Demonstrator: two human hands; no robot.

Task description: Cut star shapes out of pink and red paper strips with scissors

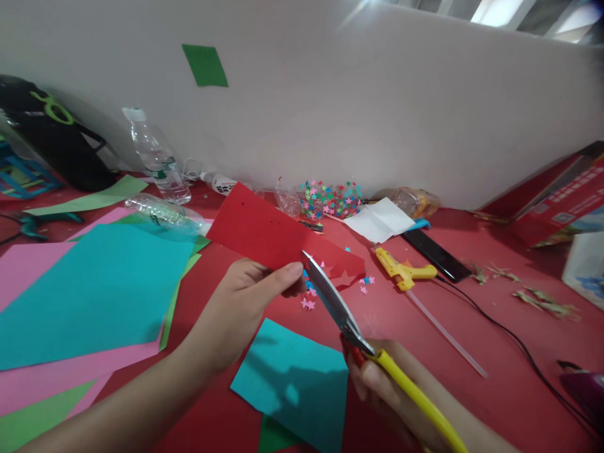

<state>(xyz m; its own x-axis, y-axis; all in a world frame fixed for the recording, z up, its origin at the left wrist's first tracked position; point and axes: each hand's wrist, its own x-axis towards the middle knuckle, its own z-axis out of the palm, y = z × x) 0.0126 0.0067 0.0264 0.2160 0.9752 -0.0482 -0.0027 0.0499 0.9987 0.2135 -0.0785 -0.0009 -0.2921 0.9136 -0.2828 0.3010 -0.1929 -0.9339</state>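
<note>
A piece of red paper (264,226) is pinched between the thumb and fingers of my left hand (255,289), raised above the table. My right hand (377,377) grips scissors (337,308) with yellow and red handles. The blades point up and left, their tips at the red paper just right of my left thumb. Below the hands lies a teal sheet (297,377), with a bit of dark green paper (278,434) under its lower edge. Small star confetti (309,304) is scattered behind and beneath the red paper.
Stacked coloured sheets (94,283) cover the left side. Plastic bottles (158,157), a black flask (56,138) and a heap of stars (330,198) stand along the wall. On the right are a yellow glue gun (401,270) with its cord, a black phone (436,255) and a red box (557,195).
</note>
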